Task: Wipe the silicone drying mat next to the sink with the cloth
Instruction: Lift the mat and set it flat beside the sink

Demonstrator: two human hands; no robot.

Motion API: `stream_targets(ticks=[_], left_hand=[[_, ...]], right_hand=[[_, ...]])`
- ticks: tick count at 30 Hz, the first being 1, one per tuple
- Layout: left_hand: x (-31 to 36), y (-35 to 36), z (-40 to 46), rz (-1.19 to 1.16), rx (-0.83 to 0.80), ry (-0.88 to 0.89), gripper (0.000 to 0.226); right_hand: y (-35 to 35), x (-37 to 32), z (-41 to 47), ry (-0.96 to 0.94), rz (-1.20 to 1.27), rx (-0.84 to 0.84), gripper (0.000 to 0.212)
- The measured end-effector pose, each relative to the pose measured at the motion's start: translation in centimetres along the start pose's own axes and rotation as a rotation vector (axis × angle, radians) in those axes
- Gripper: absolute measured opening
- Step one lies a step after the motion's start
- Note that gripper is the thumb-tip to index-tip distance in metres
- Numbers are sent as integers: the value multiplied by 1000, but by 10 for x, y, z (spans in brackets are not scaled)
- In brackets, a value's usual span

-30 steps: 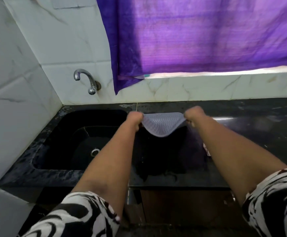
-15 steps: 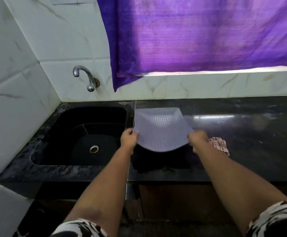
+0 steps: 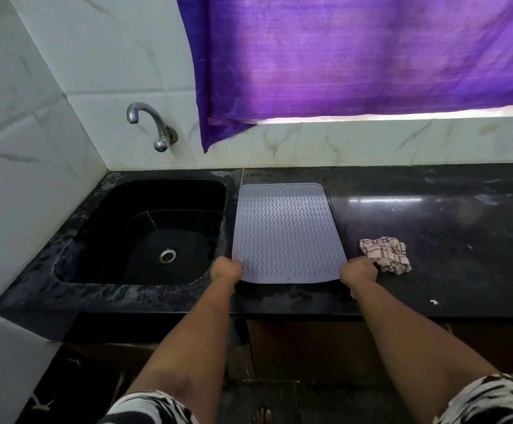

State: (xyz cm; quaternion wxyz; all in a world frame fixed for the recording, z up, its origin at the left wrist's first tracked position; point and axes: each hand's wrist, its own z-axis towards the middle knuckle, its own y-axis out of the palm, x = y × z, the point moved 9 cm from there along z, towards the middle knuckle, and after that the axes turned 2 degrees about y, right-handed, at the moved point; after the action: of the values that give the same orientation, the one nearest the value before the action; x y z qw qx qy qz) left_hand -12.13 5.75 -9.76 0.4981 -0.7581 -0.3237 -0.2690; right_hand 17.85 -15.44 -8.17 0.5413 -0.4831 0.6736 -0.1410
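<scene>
Mat: your pale lilac ribbed silicone drying mat [image 3: 287, 234] lies flat on the black stone worktop [image 3: 432, 228], just beside the black sink [image 3: 145, 231].
Left hand [image 3: 225, 269]: your fingers pinch its near left corner.
Right hand [image 3: 358, 271]: fingers pinch the near right corner.
Cloth: your crumpled checked cloth [image 3: 386, 254] sits just right of that hand.

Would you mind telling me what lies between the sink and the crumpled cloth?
The silicone drying mat lies flat there, seen from the head camera, then bare black counter.
</scene>
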Motion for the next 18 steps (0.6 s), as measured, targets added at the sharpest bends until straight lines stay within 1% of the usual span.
stream_targets(ticks=[2, 4, 6, 10, 12, 16, 18], left_hand=[[-2, -2, 1, 31, 8, 31, 26], [-7, -3, 2, -4, 17, 42, 21], [-7, -5, -1, -26, 30, 64, 19], [-1, -3, -1, 96, -3, 141, 23], [-1, -2, 1, 115, -2, 149, 22], [-11, -2, 0, 11, 23, 114, 18], [-13, -1, -1, -47, 43, 126, 16]], right_hand=[[-4, -3, 1, -23, 111, 68, 23], [-9, -6, 0, -46, 167, 130, 19], [-8, -4, -1, -25, 199, 154, 21], [0, 3, -2, 58, 145, 113, 29], [0, 2, -2, 71, 110, 100, 32], [-2, 2, -3, 87, 97, 101, 36], [-1, 5, -2, 83, 110, 92, 37]])
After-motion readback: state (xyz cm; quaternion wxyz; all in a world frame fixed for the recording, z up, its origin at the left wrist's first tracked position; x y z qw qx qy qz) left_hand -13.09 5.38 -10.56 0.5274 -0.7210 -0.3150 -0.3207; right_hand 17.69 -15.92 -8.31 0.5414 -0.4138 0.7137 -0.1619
